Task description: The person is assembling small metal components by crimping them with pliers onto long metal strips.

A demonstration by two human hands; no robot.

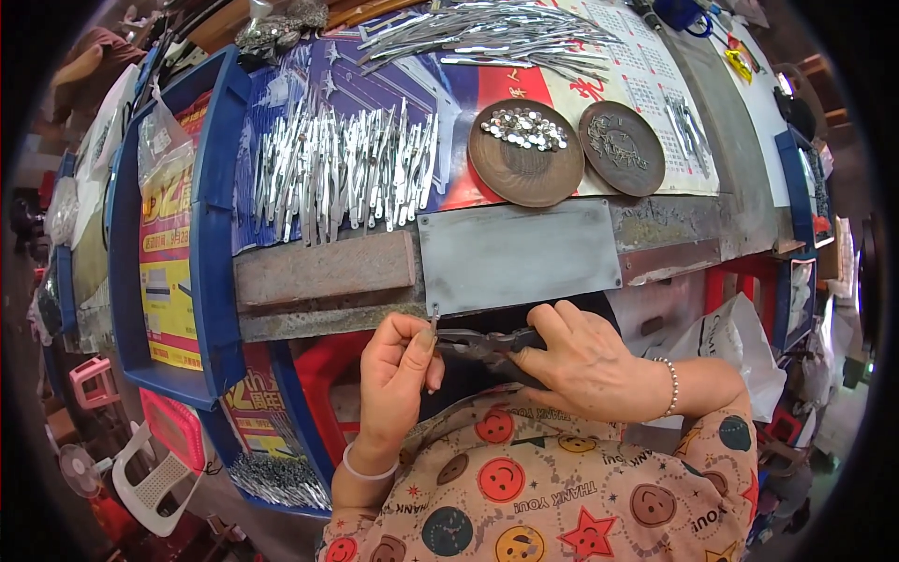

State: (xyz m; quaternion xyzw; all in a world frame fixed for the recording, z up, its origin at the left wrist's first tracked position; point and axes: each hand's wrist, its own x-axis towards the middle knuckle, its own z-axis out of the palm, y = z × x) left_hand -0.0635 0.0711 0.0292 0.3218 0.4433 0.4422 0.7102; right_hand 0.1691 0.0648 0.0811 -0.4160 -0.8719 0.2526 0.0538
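Patterned shirt (pixel 599 487), left hand (pixel 397 367) on strip (pixel 434 317), right hand (pixel 585 361) on pliers (pixel 499 341)

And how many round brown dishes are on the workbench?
2: the left dish, beyond the gray rectangular plate, holds shiny round discs; the right dish, beside it, holds small metal pieces. Both are visible.

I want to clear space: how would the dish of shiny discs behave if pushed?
The brown dish would probably slide rather than tip, looking wide and shallow. Its shiny discs might shift if jolted, since they lie loose, heaped toward the far side.
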